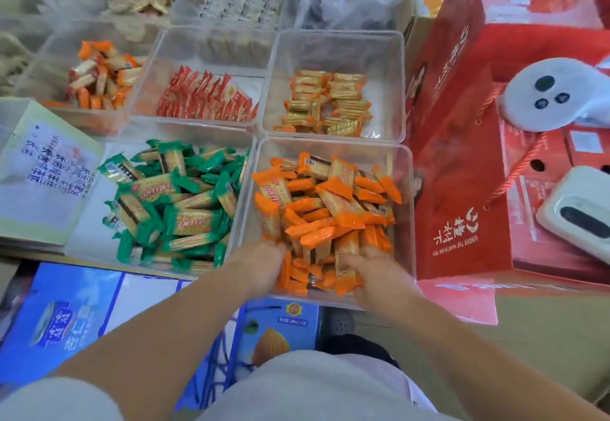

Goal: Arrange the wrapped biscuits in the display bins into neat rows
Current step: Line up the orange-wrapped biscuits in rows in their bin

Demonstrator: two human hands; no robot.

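While both arms reach down into the near right bin (407,189), the left hand (264,263) has its fingertips sunk in the heap of orange-wrapped biscuits (330,202), so I cannot tell whether it holds any. The right hand (376,275), a little apart from it on the right, has thumb and fingers curled round a few of those packs at the near edge of the heap. That heap lies jumbled, too many packs to count, and the print on the wrappers is too blurred to read. I count five clear bins in sharp view, two near and three behind. The near left bin (87,226) holds a loose pile of green-wrapped biscuits (185,202). Behind, from left to right, are tumbled orange-and-white packs (102,77), red packets (204,97) standing in rows, and gold packs (326,103) roughly stacked. Farther bins are a blur. At the left lies a sheet of paper (56,169) with blue handwritten characters I cannot make out. On the right stands a red gift box (462,117) printed in white, upside down from here, "UNDER THE HAWTHORN TREE". Two white devices (544,97) rest on the red boxes beyond it. Below the bins sit two blue cartons (284,321); the right one shows an almond and what looks like "240mL×20".
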